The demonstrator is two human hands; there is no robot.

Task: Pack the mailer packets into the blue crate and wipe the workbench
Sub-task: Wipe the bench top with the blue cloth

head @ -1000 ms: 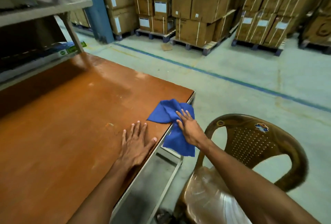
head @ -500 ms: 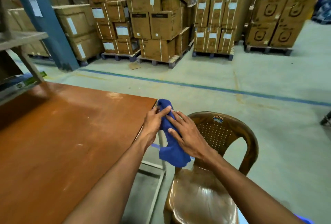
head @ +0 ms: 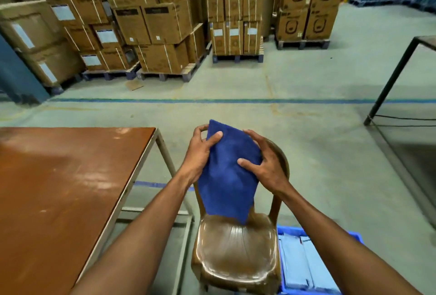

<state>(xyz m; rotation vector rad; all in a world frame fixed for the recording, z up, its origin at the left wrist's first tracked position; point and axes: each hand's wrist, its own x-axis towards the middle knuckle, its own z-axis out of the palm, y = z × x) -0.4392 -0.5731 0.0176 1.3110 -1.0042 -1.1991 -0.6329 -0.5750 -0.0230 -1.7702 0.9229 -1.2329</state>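
A blue cloth (head: 227,176) hangs over the back of a brown plastic chair (head: 236,254). My left hand (head: 200,150) grips its upper left edge. My right hand (head: 266,162) presses on its right side, fingers spread over the fabric. The orange-brown workbench (head: 61,188) lies to the left, apart from both hands. At the lower right, beside the chair, the blue crate (head: 354,235) holds pale blue mailer packets (head: 304,264), partly hidden by my right forearm.
Stacks of strapped cardboard boxes (head: 165,23) on pallets line the far side of the concrete floor. A dark metal table frame (head: 396,77) stands at the right. A blue pillar (head: 14,75) rises at the far left. A blue floor line (head: 212,100) crosses ahead.
The cloth has left the workbench edge and now sits on the chair back, held in both hands. My view has turned right, bringing the crate into sight.
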